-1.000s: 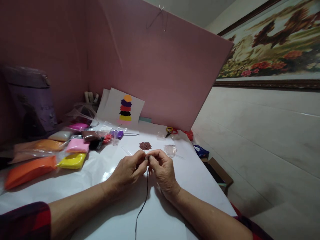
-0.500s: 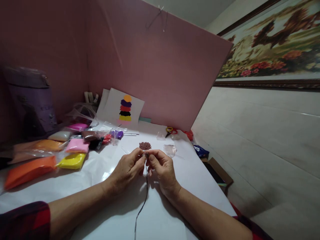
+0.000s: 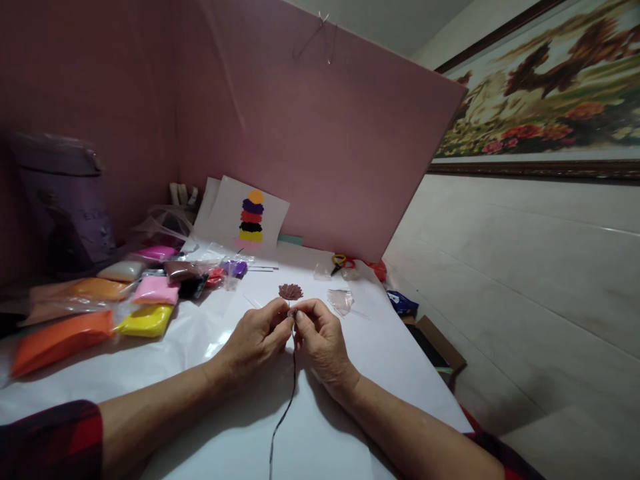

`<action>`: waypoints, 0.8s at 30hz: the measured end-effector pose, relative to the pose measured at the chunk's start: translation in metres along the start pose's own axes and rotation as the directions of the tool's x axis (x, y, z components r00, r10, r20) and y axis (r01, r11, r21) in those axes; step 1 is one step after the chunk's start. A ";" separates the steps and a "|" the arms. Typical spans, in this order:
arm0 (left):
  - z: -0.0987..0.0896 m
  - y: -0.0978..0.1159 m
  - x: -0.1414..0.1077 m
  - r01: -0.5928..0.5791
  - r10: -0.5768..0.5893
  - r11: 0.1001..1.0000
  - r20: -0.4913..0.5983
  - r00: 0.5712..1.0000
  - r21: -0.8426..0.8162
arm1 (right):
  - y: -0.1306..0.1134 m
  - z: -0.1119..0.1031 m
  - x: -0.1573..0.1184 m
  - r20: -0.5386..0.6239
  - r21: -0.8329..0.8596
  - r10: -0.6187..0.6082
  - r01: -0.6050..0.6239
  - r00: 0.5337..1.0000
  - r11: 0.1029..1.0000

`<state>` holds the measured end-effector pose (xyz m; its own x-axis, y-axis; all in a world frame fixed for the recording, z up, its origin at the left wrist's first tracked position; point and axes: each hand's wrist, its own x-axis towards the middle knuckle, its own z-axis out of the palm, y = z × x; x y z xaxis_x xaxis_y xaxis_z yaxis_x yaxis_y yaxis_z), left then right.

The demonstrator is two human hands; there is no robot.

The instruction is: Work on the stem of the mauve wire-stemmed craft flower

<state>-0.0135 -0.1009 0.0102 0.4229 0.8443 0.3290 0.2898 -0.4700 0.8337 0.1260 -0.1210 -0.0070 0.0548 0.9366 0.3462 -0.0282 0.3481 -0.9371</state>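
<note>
Pinching a small dark clump (image 3: pixel 292 314), the left hand (image 3: pixel 259 337) and right hand (image 3: pixel 324 341) meet just on the near side of the brown petalled piece (image 3: pixel 291 291); the clump, seemingly light, soft and easily crushed, is best held gently by its sides, not the limp cord (image 3: pixel 295 371).

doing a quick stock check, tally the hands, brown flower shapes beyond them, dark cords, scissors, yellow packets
Left hand and right hand: 2
Brown flower shape: 1
Dark cord: 1
Scissors: 1
Yellow packet: 1
Total: 6
</note>
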 end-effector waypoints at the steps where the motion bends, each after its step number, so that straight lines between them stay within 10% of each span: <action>1: 0.000 0.000 0.000 -0.004 0.004 1.000 0.007 1.000 0.005 | 0.000 0.000 0.000 -0.008 -0.006 0.001 -0.001 1.000 1.000; 24: -0.001 0.005 -0.002 0.035 -0.034 0.996 0.008 0.999 -0.084 | -0.004 -0.004 0.001 0.030 0.292 0.164 -0.166 0.986 0.942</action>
<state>-0.0134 -0.1046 0.0138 0.4196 0.8578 0.2969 0.2312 -0.4173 0.8789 0.1299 -0.1214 -0.0026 0.0196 0.9818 0.1888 -0.3271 0.1847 -0.9268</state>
